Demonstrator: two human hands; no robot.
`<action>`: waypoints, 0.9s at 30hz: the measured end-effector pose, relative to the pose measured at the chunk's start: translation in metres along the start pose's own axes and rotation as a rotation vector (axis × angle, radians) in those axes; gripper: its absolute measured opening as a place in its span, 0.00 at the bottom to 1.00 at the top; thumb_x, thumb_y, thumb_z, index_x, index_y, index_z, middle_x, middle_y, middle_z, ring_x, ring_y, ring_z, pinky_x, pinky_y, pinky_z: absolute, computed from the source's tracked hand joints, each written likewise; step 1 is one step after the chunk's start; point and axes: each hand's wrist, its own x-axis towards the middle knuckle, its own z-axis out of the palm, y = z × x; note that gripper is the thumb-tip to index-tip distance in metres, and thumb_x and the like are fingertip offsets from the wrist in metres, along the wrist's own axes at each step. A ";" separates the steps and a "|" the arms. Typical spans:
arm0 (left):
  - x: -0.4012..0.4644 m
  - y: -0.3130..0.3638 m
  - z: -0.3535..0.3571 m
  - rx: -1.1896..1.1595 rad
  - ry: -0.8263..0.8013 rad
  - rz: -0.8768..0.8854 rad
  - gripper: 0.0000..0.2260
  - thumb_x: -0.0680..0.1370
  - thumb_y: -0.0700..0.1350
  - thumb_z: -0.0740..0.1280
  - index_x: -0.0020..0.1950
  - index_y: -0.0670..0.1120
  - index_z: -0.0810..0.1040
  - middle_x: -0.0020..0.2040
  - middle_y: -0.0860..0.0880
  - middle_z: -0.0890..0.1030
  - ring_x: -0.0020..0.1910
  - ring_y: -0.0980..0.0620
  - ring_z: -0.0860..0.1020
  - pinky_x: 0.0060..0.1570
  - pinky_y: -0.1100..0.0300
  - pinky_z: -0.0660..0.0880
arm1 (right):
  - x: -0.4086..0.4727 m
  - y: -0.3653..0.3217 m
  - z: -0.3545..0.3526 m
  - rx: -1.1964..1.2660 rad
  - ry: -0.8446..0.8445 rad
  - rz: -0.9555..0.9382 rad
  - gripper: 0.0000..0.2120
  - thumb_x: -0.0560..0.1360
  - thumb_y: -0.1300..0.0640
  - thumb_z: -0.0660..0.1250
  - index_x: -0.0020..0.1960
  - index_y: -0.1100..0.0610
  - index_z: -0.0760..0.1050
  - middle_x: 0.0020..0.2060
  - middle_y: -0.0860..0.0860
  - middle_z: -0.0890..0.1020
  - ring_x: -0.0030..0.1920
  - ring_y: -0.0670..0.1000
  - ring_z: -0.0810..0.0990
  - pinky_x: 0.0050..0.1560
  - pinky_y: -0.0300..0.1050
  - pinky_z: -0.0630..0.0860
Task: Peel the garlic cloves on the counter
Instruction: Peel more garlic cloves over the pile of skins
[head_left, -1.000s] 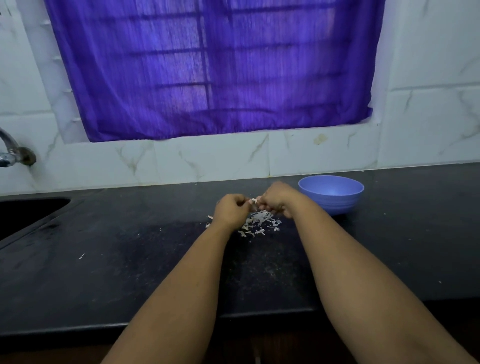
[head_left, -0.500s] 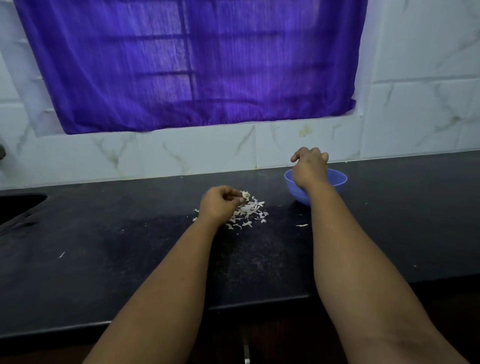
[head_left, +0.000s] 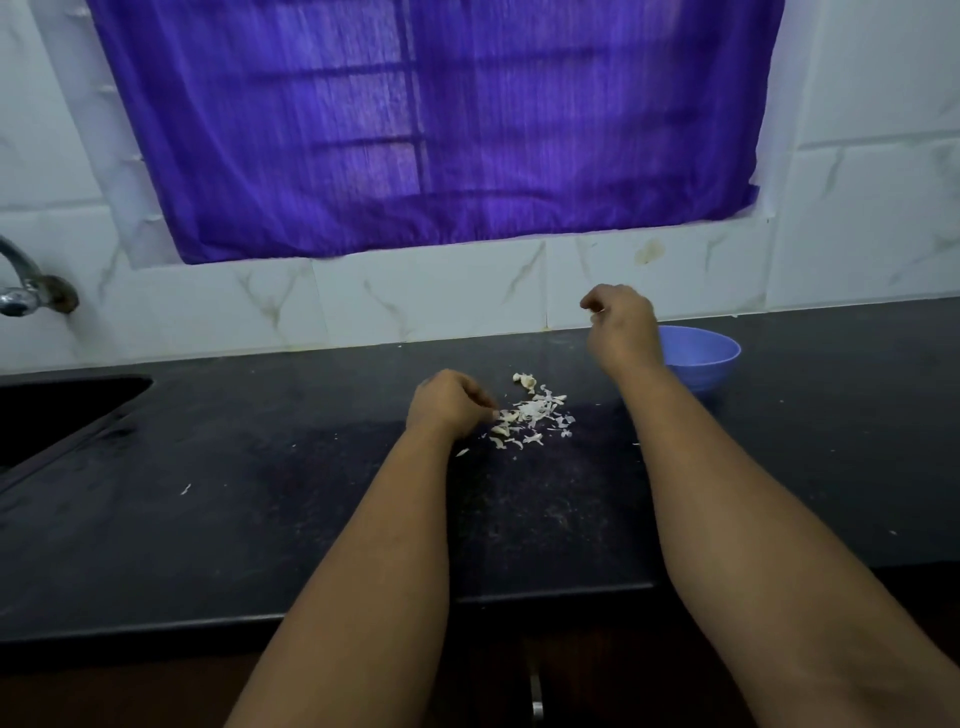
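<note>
The left hand (head_left: 451, 400) rests on the black bench (head_left: 260, 519), fingers curled, their tips touching the near edge of the garlic skins (head_left: 530, 415); whether they pinch a piece there I cannot tell. The skins lie in a loose heap just right of that hand, kept together probably so they can be cleared away at once. At the heap's far edge sits what looks like a garlic clove (head_left: 524, 380). The right hand (head_left: 621, 327) hangs raised above the bench, fingers loosely curled, apparently holding nothing. Just right of it stands the blue bowl (head_left: 711, 358), likely there to collect peeled cloves; its contents are hidden.
</note>
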 end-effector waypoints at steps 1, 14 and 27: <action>0.001 -0.001 0.000 0.020 -0.037 -0.004 0.04 0.69 0.46 0.78 0.38 0.53 0.84 0.41 0.52 0.84 0.47 0.54 0.81 0.53 0.56 0.78 | -0.003 -0.006 0.008 0.044 -0.033 -0.036 0.14 0.75 0.71 0.59 0.54 0.62 0.79 0.52 0.59 0.80 0.51 0.58 0.78 0.49 0.44 0.73; 0.004 -0.004 0.003 0.152 -0.044 0.076 0.18 0.76 0.40 0.62 0.36 0.61 0.78 0.50 0.50 0.84 0.63 0.45 0.73 0.64 0.52 0.72 | -0.034 -0.022 0.040 0.034 -0.351 -0.037 0.10 0.72 0.68 0.59 0.40 0.61 0.79 0.45 0.57 0.80 0.43 0.55 0.77 0.45 0.47 0.76; -0.001 0.000 0.000 0.101 -0.076 0.134 0.07 0.69 0.46 0.72 0.44 0.55 0.86 0.44 0.55 0.85 0.57 0.48 0.77 0.63 0.53 0.72 | -0.040 -0.027 0.039 0.185 -0.463 0.055 0.23 0.80 0.41 0.56 0.40 0.54 0.82 0.40 0.51 0.84 0.43 0.51 0.81 0.49 0.45 0.76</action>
